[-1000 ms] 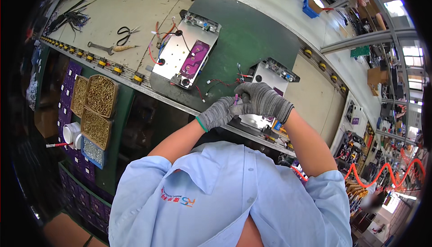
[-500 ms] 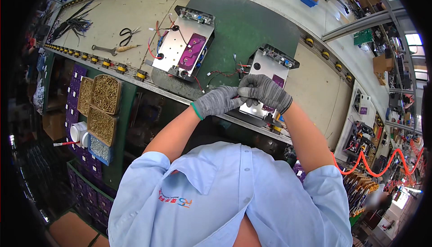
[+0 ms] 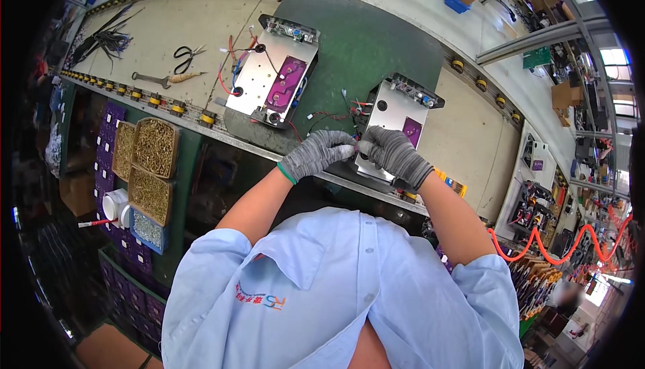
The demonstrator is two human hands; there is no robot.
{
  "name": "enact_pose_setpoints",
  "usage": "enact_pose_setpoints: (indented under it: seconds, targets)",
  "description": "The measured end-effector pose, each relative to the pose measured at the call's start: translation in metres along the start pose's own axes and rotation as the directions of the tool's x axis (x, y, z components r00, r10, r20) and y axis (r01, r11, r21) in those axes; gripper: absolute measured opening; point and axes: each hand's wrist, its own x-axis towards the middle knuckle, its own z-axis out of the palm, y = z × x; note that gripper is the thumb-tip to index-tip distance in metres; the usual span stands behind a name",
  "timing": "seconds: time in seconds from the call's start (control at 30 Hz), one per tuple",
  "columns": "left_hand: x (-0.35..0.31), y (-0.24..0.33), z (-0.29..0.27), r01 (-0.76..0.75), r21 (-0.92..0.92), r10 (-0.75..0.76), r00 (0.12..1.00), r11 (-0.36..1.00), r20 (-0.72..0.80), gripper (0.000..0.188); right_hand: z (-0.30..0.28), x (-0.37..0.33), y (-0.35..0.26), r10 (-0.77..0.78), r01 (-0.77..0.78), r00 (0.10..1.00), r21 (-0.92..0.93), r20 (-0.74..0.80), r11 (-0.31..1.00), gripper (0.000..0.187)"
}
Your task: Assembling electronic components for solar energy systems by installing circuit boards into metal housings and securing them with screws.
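My left hand [image 3: 316, 154], in a grey knit glove with a green cuff, is closed, its fingertips pinched at the near left edge of the right metal chassis [image 3: 388, 115]. My right hand [image 3: 396, 154], gloved in grey too, meets it there with bent, closed fingers. Whatever small thing lies between the fingertips is hidden. Thin red and black wires [image 3: 328, 114] with white connectors run out from this chassis close by. A purple circuit board [image 3: 412, 129] shows on its plate, partly behind my right hand. A second, similar chassis [image 3: 250, 76] lies to the left, bearing another purple board [image 3: 287, 83].
On the bench at left lie scissors [image 3: 185, 58], a wrench [image 3: 150, 78], a pointed tool with a pale handle [image 3: 186, 76] and a bundle of dark cables [image 3: 107, 41]. Trays of brass-coloured parts [image 3: 156, 146] stand near left. An orange coiled hose [image 3: 547, 248] hangs at right.
My right hand has shifted a little nearer to me and turned, its fingertips still against the left hand's. A yellow-orange packet beside my right wrist now shows more. Both chassis stay in place.
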Motion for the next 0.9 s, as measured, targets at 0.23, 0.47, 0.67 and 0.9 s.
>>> enact_pose_setpoints:
  seconds: [0.23,0.47,0.67,0.9]
  targets:
    - [0.013,-0.034,-0.003,0.166,0.034,-0.169,0.98,0.986,0.109,0.03,-0.018,-0.024,0.006,0.088,-0.097,0.995,-0.306,-0.044,0.947,0.043]
    - [0.03,-0.05,0.004,0.455,-0.186,-0.374,0.859,0.871,0.35,0.028,-0.007,-0.02,0.006,-0.065,0.067,0.998,-0.445,0.018,0.893,0.042]
    - [0.05,-0.051,-0.007,0.211,-0.161,-0.107,0.863,0.964,0.493,0.031,-0.009,-0.014,0.008,0.05,0.021,0.989,-0.477,0.136,0.878,0.056]
    - [0.052,-0.058,-0.001,0.161,-0.176,-0.052,0.863,0.971,0.502,0.04,-0.009,-0.014,0.006,0.006,0.06,0.991,-0.49,0.133,0.87,0.064]
